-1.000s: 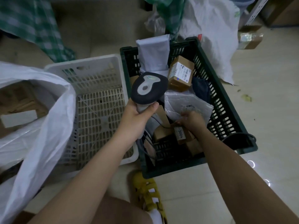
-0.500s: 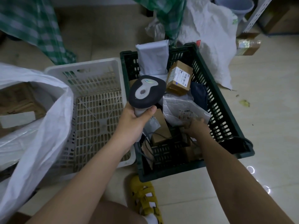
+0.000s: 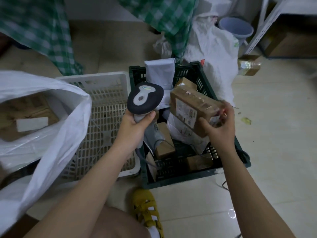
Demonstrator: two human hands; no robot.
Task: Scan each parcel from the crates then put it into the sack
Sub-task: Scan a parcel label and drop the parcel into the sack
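My right hand (image 3: 218,125) grips a brown cardboard parcel (image 3: 192,107) by its near end, raised above the dark green crate (image 3: 240,152), its label side turned left. My left hand (image 3: 133,125) holds the handle of a grey and black barcode scanner (image 3: 144,98), whose head sits just left of the parcel. Several more parcels lie in the green crate: small brown boxes (image 3: 164,140), white mailers (image 3: 160,74). The white crate (image 3: 106,117) to its left shows only its bare slotted floor. The white sack (image 3: 56,121) gapes open at the left, with brown boxes (image 3: 25,115) inside.
My foot in a yellow sandal (image 3: 147,210) rests in front of the green crate. Behind the crates are green checked cloth (image 3: 51,36), white bags (image 3: 214,54) and a blue bucket (image 3: 235,30). A taped box (image 3: 249,64) lies on the tiled floor at the right, near a metal shelf.
My right hand was reaching down among the parcels in the green crate; it has since come up gripping a brown box and holds it beside the scanner. The scanner hand has barely moved.
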